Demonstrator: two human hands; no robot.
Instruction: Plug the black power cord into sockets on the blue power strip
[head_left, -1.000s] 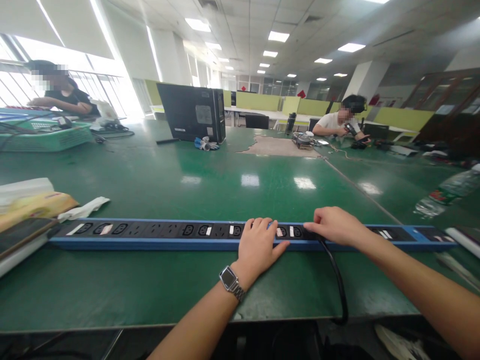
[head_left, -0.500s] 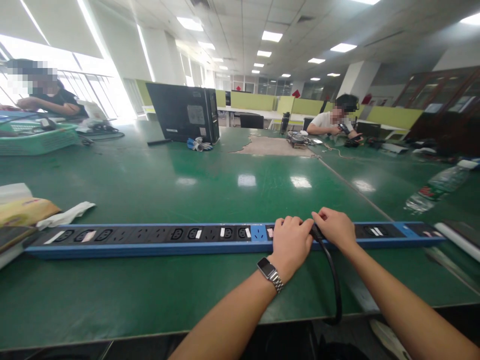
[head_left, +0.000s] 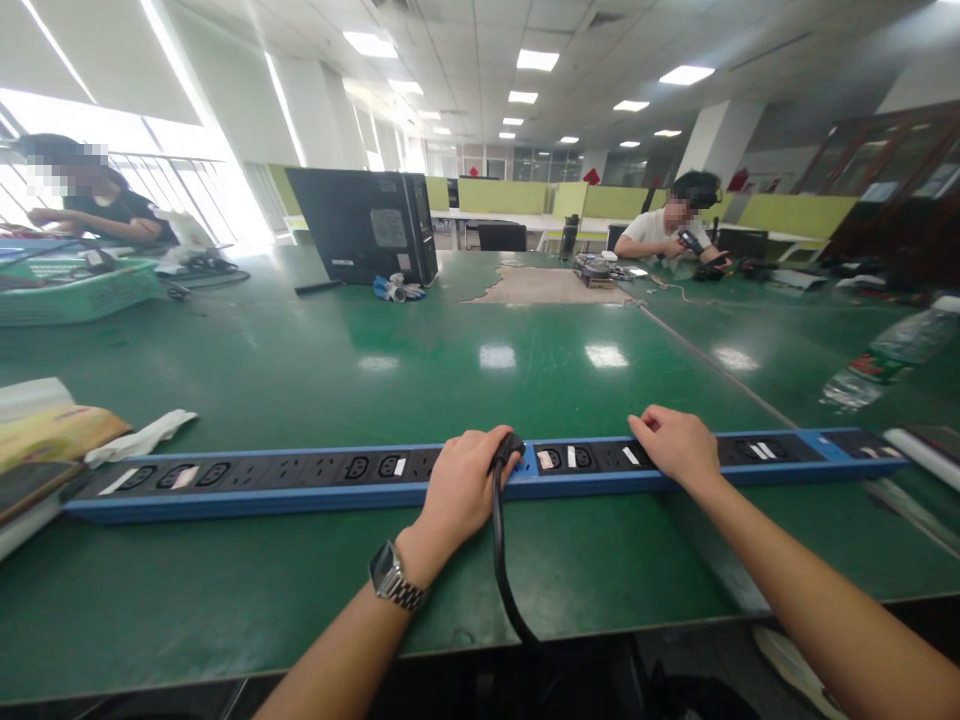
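Note:
A long blue power strip (head_left: 285, 497) with black sockets lies across the table in front of me. My left hand (head_left: 459, 485), a metal-banded watch on its wrist, is closed around a black power plug (head_left: 510, 448) over the strip, just left of a blue socket. From the plug a thick black cable (head_left: 501, 560) hangs down past the table's front edge. Farther right, my right hand (head_left: 679, 445) rests on the strip with its fingers curled over it. The fingertips on the strip's far side are partly hidden, as are the sockets beneath both hands.
A plastic bottle (head_left: 892, 355) lies at the right. Yellow packaging (head_left: 64, 432) and white paper (head_left: 142, 436) sit at the left. Farther back are a black computer case (head_left: 360, 225), gloves (head_left: 399, 288) and a green basket (head_left: 82, 292). Two people sit across the table.
My left hand has moved left along the strip, carrying the plug and cable away from my right hand. The right hand has stayed nearly in place on the strip.

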